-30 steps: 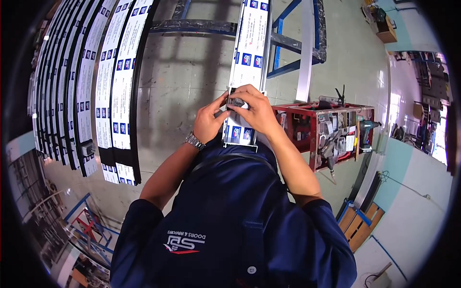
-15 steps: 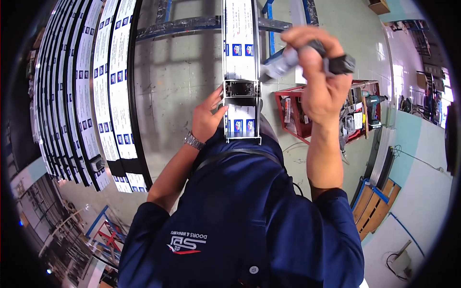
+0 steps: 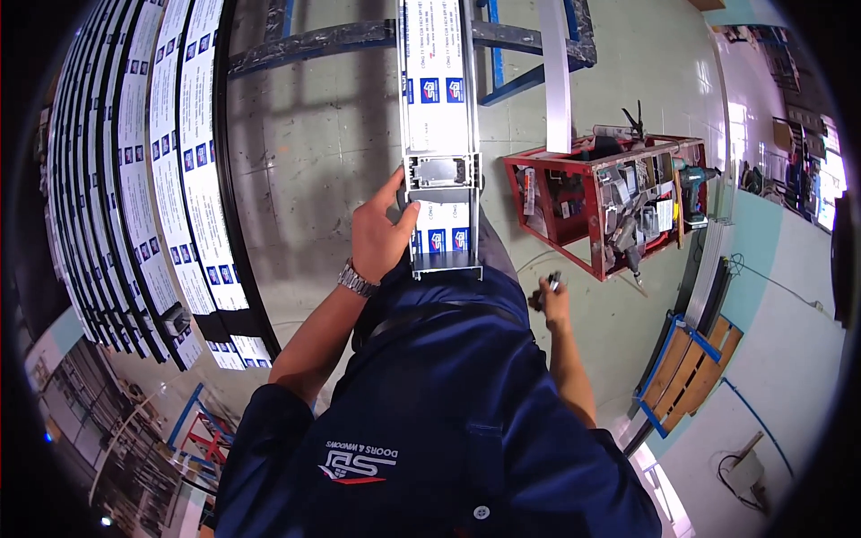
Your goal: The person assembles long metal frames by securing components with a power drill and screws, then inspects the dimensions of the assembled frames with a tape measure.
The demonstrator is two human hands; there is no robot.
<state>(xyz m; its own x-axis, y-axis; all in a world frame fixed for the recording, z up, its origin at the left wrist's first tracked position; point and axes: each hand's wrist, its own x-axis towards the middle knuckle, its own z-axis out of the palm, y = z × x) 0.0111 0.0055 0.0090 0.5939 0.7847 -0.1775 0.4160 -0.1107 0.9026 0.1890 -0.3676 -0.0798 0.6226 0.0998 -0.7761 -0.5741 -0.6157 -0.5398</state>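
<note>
A long aluminium profile point(image 3: 435, 117) runs straight away from my body, wrapped in white film with blue marks. Near its close end a short hollow crosspiece point(image 3: 439, 172) sits across the channel, showing its open end. My left hand point(image 3: 381, 229) grips the profile's left side beside this crosspiece, thumb at the upper edge and fingers along the side. Low on the right, away from the profile, my right hand point(image 3: 553, 303) is closed round a small dark object with a shiny part point(image 3: 555, 280); its kind is too small and covered to tell.
Several film-wrapped profiles point(image 3: 199, 161) lie lengthwise at left. Blue stands point(image 3: 314, 52) cross beneath the profile. At right stands a red-framed tool box point(image 3: 592, 260) with a drill point(image 3: 695, 179) and other tools. A wooden slatted pallet point(image 3: 691, 372) leans farther right.
My right hand has dropped from high beside the profile to low near my right hip, taking the blurred dark-and-grey thing away. My left hand keeps its place on the profile.
</note>
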